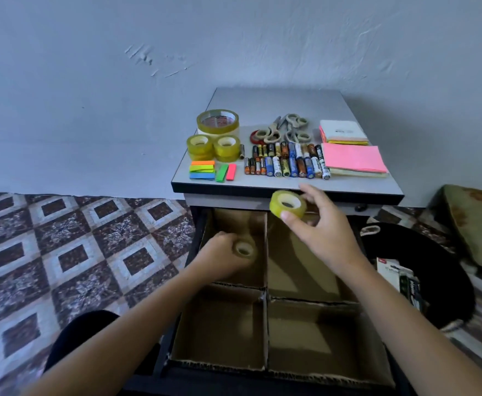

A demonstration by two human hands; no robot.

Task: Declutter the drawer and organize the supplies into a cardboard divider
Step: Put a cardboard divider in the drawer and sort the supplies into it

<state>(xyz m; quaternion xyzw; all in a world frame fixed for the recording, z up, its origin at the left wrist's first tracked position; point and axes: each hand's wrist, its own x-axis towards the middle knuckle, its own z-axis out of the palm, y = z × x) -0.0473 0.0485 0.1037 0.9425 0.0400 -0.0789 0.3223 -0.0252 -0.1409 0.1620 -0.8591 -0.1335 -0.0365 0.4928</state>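
The open drawer holds a cardboard divider [266,292] with four compartments. My left hand [221,254] is down in the far-left compartment and grips a small roll of clear tape [245,249]. My right hand [316,224] is above the far-right compartment and pinches a second yellowish tape roll [287,204] between thumb and fingers. On the cabinet top [279,101] lie a large tape roll [217,121], smaller tape rolls [213,148], several batteries [286,164], scissors [286,128], sticky flags [212,170] and sticky note pads [351,158].
A black bag [422,270] with packaged items sits on the floor to the right of the drawer. A patterned cushion [479,224] lies at the far right. Patterned carpet [71,247] covers the floor on the left. The two near compartments hold nothing.
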